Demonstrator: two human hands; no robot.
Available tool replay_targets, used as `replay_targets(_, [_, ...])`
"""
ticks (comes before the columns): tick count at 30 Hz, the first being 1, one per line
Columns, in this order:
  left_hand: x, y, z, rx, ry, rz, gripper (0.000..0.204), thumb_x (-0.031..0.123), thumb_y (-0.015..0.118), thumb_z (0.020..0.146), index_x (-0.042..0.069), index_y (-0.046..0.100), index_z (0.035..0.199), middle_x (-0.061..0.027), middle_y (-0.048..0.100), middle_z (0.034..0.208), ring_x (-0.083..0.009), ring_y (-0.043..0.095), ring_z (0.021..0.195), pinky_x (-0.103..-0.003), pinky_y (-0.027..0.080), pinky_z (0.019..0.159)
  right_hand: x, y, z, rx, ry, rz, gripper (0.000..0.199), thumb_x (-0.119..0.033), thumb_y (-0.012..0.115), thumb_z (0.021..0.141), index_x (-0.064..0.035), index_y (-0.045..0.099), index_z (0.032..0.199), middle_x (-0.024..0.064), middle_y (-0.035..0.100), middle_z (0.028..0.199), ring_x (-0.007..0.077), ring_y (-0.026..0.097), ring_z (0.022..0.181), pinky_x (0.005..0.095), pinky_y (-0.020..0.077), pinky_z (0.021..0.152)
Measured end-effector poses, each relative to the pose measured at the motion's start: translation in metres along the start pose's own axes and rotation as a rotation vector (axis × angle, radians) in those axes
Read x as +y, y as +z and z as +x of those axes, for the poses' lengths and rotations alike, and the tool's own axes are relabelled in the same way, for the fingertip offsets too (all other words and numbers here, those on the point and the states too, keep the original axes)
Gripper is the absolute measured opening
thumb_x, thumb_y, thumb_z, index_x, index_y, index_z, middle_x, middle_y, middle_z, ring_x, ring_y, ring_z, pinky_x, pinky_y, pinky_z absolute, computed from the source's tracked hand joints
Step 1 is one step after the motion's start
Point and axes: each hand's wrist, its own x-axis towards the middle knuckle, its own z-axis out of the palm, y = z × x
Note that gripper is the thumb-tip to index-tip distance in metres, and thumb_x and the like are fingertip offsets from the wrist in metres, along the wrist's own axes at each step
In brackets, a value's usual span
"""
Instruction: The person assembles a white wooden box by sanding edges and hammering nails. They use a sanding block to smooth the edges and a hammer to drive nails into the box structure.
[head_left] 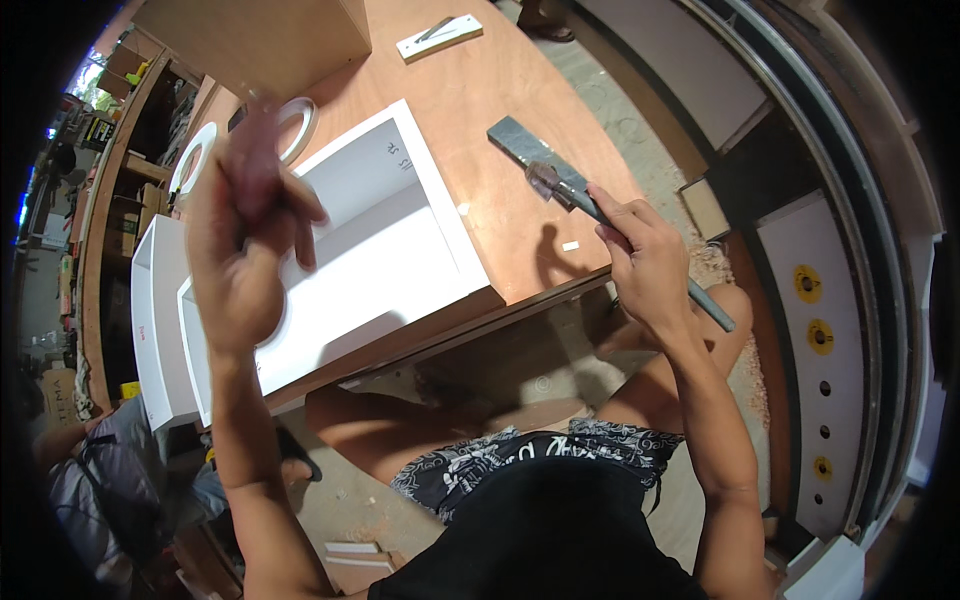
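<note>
Two hands are at work over a plywood tabletop (480, 90). The right hand (645, 262) has its grip wrapped tight around the grey handle of a chisel (560, 180), whose flat blade points away over the tabletop's right edge, apparently clear of the wood. The left hand (245, 230) is raised above a white open-topped box (375, 245), its fingers blurred and bunched; whether they pinch anything small I cannot tell.

The box lies at the tabletop's near edge, one corner overhanging, its four walls and bottom already joined and faced in white. Just beside it to the left stands a second white box (160, 320), partly hidden by the forearm. Two white rings (195, 155) lie toward the far left corner, and a small white plate (438, 37) rests near the far edge. A small white chip (570, 245) lies near the chisel hand, so some trimming seems done; what remains cannot be read.
</note>
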Motion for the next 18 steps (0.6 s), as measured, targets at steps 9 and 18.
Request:
replay_targets(9, [-0.005, 0.102, -0.036, -0.134, -0.163, 0.631, 0.038, 0.004, 0.085, 0.08, -0.001, 0.072, 0.115, -0.0129, 0.074, 0.098, -0.0262, 0.075, 0.086, -0.033, 0.059, 0.081, 0.043, 0.077, 0.0, 0.051, -0.172, -0.023, 0.037, -0.007, 0.08, 0.089, -0.015, 0.081, 0.124, 0.0055, 0.073, 0.098, 0.0268, 0.068, 0.086, 0.0406, 0.055, 0.073])
replay_targets(18, [-0.008, 0.116, -0.033, -0.126, -0.193, 0.575, 0.027, -0.006, 0.073, 0.076, -0.003, 0.074, 0.103, -0.0122, 0.075, 0.093, -0.0245, 0.075, 0.085, -0.033, 0.059, 0.08, 0.064, 0.094, 0.021, 0.017, -0.295, -0.01, 0.031, -0.009, 0.083, 0.085, -0.0131, 0.082, 0.115, 0.0052, 0.074, 0.096, 0.0269, 0.067, 0.085, 0.0419, 0.0545, 0.073])
